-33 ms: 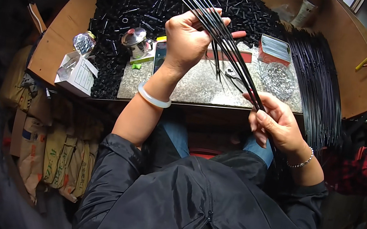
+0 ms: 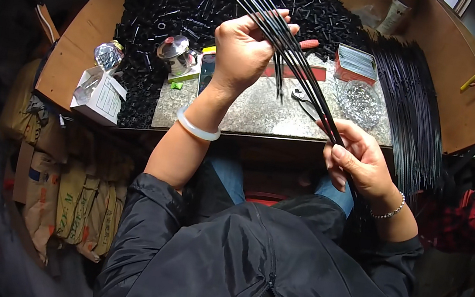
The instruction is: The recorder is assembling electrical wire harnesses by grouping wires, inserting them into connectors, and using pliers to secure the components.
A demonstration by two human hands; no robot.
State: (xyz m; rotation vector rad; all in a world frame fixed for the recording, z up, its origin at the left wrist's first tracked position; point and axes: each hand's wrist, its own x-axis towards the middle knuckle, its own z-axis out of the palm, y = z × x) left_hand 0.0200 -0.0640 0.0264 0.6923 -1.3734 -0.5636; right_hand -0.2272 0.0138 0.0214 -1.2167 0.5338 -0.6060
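A bundle of thin black rods [image 2: 300, 66] slants across the picture from the upper left to the lower right. My left hand [image 2: 241, 52] is closed around its middle, thumb and fingers gripping the rods above the bench. Shorter dark pieces hang down from the bundle just right of that hand. Lower and to the right, my right hand [image 2: 359, 159] pinches the gathered end of the same rods in front of the bench edge. Beneath the bundle, partly hidden by it, a pair of pliers [image 2: 302, 96] lies on the pale work board [image 2: 243, 109].
A wide heap of small black parts [image 2: 172, 9] covers the back and left. More long black rods [image 2: 409, 106] lie at the right, near a box of pins [image 2: 355, 65] and a tray of small metal pieces [image 2: 360, 99]. A metal cup [image 2: 177, 56] and white box [image 2: 99, 94] stand left.
The short pieces hanging beside my left hand have swung closer together. Both hands keep nearly the same place and hold.
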